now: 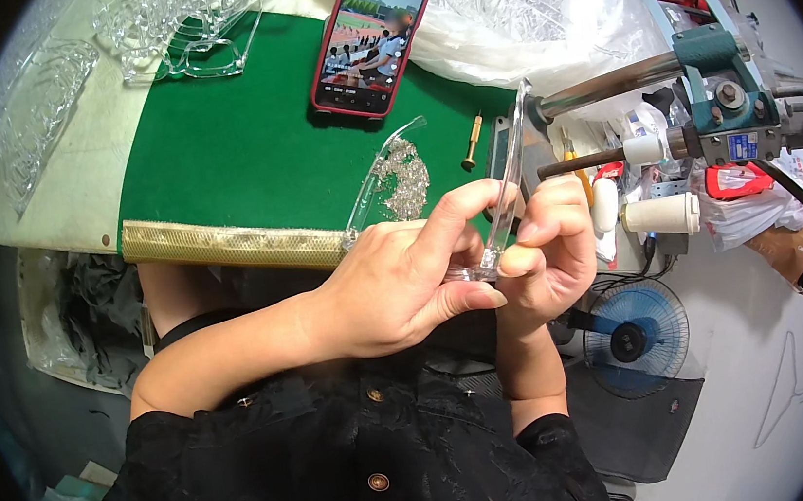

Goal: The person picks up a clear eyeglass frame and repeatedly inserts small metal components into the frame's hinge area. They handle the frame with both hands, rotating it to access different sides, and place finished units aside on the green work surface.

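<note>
Both hands hold a clear plastic eyeglass frame just beyond the near edge of the green mat. My left hand is closed on its front, with thumb and index finger on the part close to the hinge. One temple stands up between the hands; another clear temple reaches over the mat on the left. My right hand pinches the hinge corner, its fingers curled. Anything small between those fingertips is hidden. Beyond my left hand lies a pile of tiny shiny metal parts. A small brass screwdriver rests right of the pile.
A phone with a red case lies at the back of the mat. Clear frames are heaped at back left, and a plastic bag of clear parts sits behind. At right are a green metal machine, a cup and a fan.
</note>
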Demonstrator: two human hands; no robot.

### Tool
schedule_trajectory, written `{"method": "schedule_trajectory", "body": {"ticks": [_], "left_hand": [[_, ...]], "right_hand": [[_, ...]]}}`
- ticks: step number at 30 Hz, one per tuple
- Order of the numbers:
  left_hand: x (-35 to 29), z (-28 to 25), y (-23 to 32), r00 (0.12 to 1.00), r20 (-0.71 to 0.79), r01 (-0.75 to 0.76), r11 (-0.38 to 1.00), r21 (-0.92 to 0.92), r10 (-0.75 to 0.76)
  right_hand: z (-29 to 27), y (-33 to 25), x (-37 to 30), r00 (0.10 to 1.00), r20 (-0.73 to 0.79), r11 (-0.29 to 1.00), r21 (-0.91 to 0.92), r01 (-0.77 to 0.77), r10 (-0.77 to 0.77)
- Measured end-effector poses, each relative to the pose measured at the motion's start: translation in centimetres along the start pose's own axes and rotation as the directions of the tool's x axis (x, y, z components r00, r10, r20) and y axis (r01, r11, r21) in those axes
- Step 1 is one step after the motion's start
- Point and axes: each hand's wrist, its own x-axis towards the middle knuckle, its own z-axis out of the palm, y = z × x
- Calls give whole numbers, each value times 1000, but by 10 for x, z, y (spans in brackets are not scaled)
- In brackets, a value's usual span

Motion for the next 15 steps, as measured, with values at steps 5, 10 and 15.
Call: {"method": "schedule_trajectory", "body": {"ticks": [5,10,15], "left_hand": [[15,6,-6,998,-52,-20,998,57,23],[48,22,-7,983,-55,-155,956,249,174],[83,36,-17,959,97,-266,725,636,267]], "right_hand": [[-7,-11,-12,914,111,850,337,-405,391],[-35,-2,-8,931,47,883,303,-358,361],[-87,13,14,953,27,936,180,-303,303]]}}
